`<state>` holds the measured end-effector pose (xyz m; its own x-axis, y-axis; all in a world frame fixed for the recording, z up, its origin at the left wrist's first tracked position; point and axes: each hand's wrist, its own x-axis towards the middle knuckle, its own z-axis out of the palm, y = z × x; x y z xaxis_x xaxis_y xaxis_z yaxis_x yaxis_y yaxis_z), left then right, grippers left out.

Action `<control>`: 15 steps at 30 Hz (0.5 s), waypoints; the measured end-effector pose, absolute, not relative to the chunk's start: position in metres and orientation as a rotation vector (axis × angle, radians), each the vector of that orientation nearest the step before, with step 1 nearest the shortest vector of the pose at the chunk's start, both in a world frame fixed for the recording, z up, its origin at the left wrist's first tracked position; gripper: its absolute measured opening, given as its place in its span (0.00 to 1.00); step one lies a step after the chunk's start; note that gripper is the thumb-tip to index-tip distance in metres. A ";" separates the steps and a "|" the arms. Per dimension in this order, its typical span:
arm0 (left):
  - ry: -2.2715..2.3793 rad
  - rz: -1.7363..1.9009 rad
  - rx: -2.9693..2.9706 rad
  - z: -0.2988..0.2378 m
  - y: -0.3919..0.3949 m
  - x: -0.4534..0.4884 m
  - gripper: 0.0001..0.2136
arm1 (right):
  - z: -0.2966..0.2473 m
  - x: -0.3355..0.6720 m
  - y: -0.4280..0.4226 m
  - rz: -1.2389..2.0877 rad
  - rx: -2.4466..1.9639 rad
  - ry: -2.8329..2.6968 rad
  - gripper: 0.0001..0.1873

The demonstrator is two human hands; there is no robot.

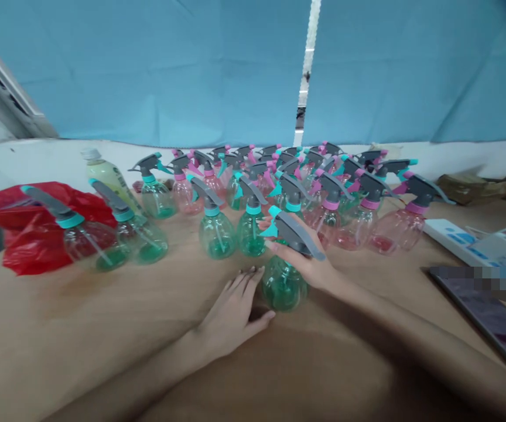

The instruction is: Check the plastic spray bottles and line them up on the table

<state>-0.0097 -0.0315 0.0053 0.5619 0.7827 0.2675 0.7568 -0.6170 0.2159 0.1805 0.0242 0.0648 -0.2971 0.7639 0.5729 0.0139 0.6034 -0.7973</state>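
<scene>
A green see-through spray bottle [283, 286] with a grey and teal trigger head stands on the brown table [103, 328] in front of me. My right hand [310, 261] grips its trigger head from the right. My left hand [233, 313] lies flat on the table, fingers apart, with its thumb and fingertips against the bottle's round body. Just behind stand several more spray bottles: green ones with teal collars [216, 231] toward the left and pink ones with pink collars [396, 225] toward the right.
A red plastic bag [20, 237] lies at the left edge behind two green bottles. A pale drink bottle [108, 176] stands at the back left. A white power strip [459, 240] and a dark tablet [490, 316] lie at the right. Blue sheeting hangs behind.
</scene>
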 end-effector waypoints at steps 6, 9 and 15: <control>1.392 0.590 2.623 0.011 -0.038 -0.010 0.31 | 0.068 0.168 0.016 0.791 -0.661 -1.657 0.17; 1.398 0.619 2.620 0.012 -0.047 -0.018 0.32 | 0.068 0.160 0.012 0.733 -0.659 -1.606 0.18; 1.473 0.651 2.607 0.010 -0.063 -0.042 0.33 | 0.069 0.135 0.008 0.652 -0.678 -1.647 0.19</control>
